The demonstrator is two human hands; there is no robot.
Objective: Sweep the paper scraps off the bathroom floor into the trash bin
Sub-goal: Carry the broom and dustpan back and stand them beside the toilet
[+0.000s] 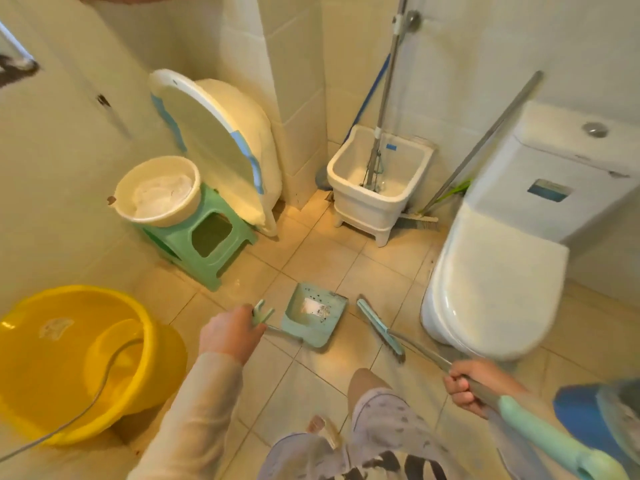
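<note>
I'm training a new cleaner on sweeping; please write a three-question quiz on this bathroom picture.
1. True or false: the dustpan already holds some debris.
2. Which hand grips the broom handle? A) left B) right C) both
3. Fill in: the cream basin sits on a green ____.

Key:
1. True; a pale scrap and dark specks lie in the pan.
2. B; the right hand is closed round the broom handle, while the left hand holds the dustpan's handle.
3. Stool.
</note>
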